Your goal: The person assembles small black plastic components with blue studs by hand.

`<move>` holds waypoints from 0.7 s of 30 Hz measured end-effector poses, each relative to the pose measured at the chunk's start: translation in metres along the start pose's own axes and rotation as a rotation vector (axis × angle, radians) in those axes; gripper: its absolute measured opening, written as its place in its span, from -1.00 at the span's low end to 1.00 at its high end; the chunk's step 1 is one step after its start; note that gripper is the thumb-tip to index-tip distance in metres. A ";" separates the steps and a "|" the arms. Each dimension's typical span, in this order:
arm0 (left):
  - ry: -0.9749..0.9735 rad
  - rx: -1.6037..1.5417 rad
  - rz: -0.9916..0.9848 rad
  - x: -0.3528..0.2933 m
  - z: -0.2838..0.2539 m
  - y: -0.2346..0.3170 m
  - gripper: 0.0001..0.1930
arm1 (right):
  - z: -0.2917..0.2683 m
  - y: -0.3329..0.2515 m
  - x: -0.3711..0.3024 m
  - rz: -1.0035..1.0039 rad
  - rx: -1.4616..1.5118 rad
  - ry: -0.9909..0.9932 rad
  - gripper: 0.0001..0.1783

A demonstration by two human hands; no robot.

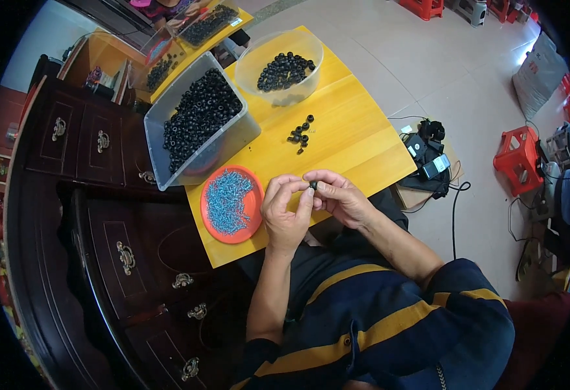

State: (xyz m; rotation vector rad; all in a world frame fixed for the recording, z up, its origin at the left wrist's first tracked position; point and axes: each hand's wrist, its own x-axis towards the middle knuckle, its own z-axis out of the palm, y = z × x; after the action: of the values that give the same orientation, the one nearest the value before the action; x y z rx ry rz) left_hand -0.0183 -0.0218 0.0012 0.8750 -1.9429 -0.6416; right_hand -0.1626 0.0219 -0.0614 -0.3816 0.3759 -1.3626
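Beside the hands (283, 209), an orange plate (253, 213) holds blue pieces (225, 203).

The left fingers (291, 186) and right fingers (331, 191) hold a small black part (313, 185) near an orange plate (253, 213) of blue bits (225, 203).

Soft Light, Dark Fisheye Rim

Even light brightens the yellow counter (363, 143) and pale tiled floor (363, 39), while the dark wooden cabinet (80, 130) sinks into shade. Bluish-white glare flares at upper right beside the pale sack (537, 78). The fisheye lens bends edges and blackens the corners; the middle looks sharp, the rim softer.
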 end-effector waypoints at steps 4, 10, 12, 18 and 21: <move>-0.014 0.111 0.055 -0.005 -0.001 -0.003 -0.83 | -0.002 0.003 0.001 0.003 -0.101 0.085 -0.76; -0.013 0.366 0.207 -0.009 0.006 -0.014 -0.77 | -0.007 0.008 0.012 0.012 -0.112 0.135 -0.75; -0.033 0.381 0.221 -0.007 0.006 -0.015 -0.76 | -0.012 0.007 0.015 0.017 -0.097 0.113 -0.75; -0.037 0.210 0.097 0.007 0.008 -0.037 -0.76 | -0.032 -0.007 0.029 0.053 0.042 0.086 -0.79; -0.015 0.141 -0.105 0.019 0.013 -0.062 -0.77 | -0.045 -0.008 0.034 0.069 0.122 0.023 -0.80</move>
State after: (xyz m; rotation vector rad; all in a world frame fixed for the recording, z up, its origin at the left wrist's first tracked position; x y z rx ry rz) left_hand -0.0167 -0.0739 -0.0403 1.0675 -1.9846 -0.5787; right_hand -0.1852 -0.0150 -0.0983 -0.2503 0.3205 -1.3159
